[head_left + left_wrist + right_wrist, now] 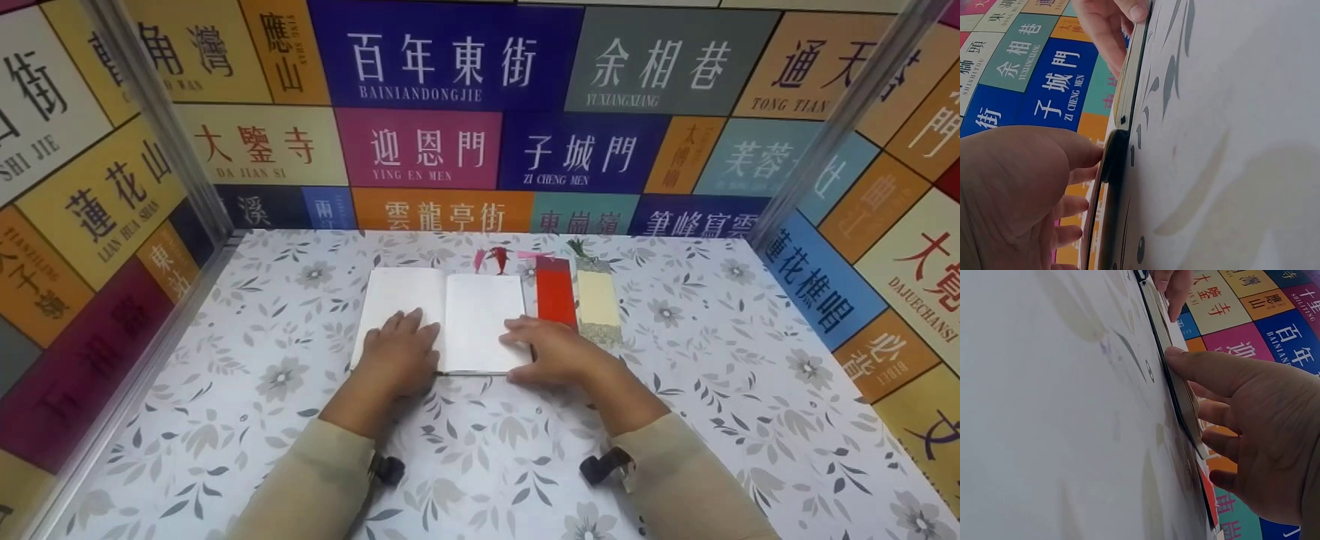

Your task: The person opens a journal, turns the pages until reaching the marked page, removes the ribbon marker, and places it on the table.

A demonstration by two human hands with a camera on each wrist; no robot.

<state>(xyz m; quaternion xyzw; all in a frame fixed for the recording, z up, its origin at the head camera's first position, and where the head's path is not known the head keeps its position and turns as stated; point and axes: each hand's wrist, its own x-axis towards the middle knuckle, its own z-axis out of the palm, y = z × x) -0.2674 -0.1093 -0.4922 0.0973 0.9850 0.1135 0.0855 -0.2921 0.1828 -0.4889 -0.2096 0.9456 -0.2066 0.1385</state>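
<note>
An open notebook (480, 315) with blank white pages and a dark cover lies flat on the table. My left hand (399, 351) rests on its left page, fingers spread and relaxed. At the right page's outer edge is my right hand (555, 351), fingertips over the page and thumb by the near corner. In the right wrist view, the right thumb (1176, 357) touches the edge of the page block. The left wrist view has the left thumb (1086, 153) at the notebook's near edge. A red bookmark (555, 292) lies just beyond the right hand, partly covered by it.
Right of the red bookmark lies a cream bookmark (598, 296) with glittery ends and a green tassel (577, 248). A dark red tassel (499, 259) and a pink tassel (479, 259) show past the notebook's top edge. Sign-patterned walls (420, 150) enclose the flower-print table (285, 435).
</note>
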